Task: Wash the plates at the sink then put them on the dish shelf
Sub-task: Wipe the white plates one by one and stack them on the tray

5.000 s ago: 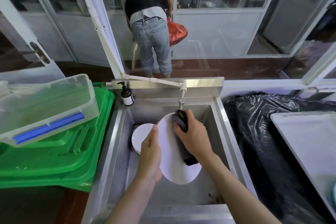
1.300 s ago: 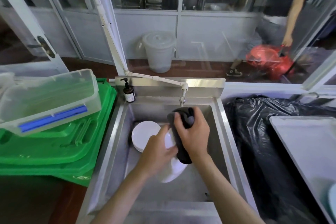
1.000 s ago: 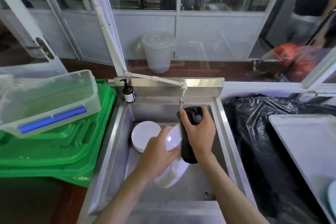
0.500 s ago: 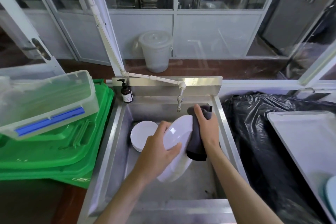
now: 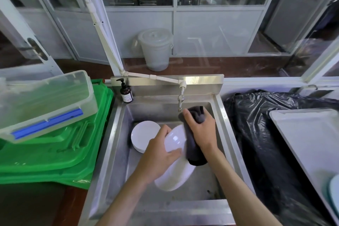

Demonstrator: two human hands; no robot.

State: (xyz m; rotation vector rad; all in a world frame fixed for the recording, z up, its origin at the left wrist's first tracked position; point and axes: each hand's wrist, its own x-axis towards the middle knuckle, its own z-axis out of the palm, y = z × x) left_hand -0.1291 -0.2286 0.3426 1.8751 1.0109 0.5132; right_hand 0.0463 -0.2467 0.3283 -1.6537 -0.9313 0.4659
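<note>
A white plate [image 5: 175,174] is held tilted over the middle of the steel sink [image 5: 113,145], its upper edge toward the tap and its lower edge toward the near side of the basin. The left hand [image 5: 158,154] grasps it by the left rim, fingers behind the plate and the thumb laid across its glossy face. The right hand [image 5: 200,130] is clenched round a dark cloth [image 5: 194,150], which it presses against the plate's right side; the cloth bunches above the knuckles and hangs down past the wrist, covering part of the plate's right edge. So the plate sits between the two hands, gripped at the left and rubbed at the right.

Just behind the left hand, a stack of white plates [image 5: 144,136] rests in the back left of the basin. The tap [image 5: 180,100] hangs just above the cloth. A brown soap bottle [image 5: 126,93] stands on the sink's back left corner. To the left lie green plastic lids [image 5: 55,150] with a clear box [image 5: 44,99] on top. To the right are a black bag [image 5: 256,134] and a white tray [image 5: 310,137].
</note>
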